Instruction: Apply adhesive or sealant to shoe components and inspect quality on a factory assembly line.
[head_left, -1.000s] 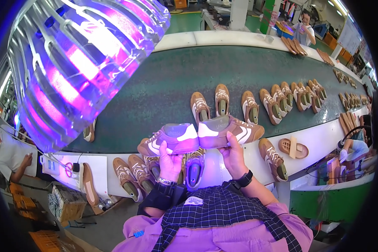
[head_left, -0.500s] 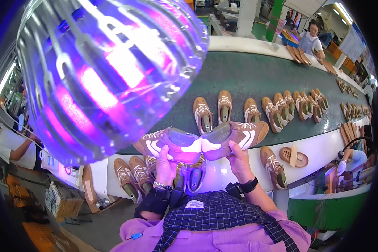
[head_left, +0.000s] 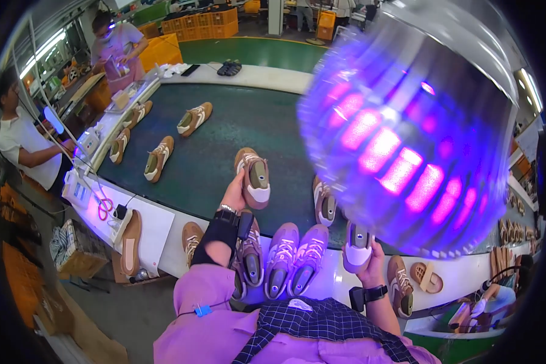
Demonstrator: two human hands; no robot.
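Left hand point(head_left: 233, 193) grips brown-and-white laced sneaker point(head_left: 253, 180) over flat green belt point(head_left: 273, 121) | right hand point(head_left: 374, 266) grips white-heeled, olive-lined sneaker point(head_left: 357, 250) at belt's near edge | likely positioning; next calls for steady lowering

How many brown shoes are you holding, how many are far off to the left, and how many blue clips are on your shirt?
Held brown shoes: 2
Brown shoes far off left: 4
Blue clip: 1
Total: 7

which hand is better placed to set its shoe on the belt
Likely the left hand: its brown shoe appears over the green belt, while the right hand holds the other shoe nearer the white ledge, partly behind the lamp.
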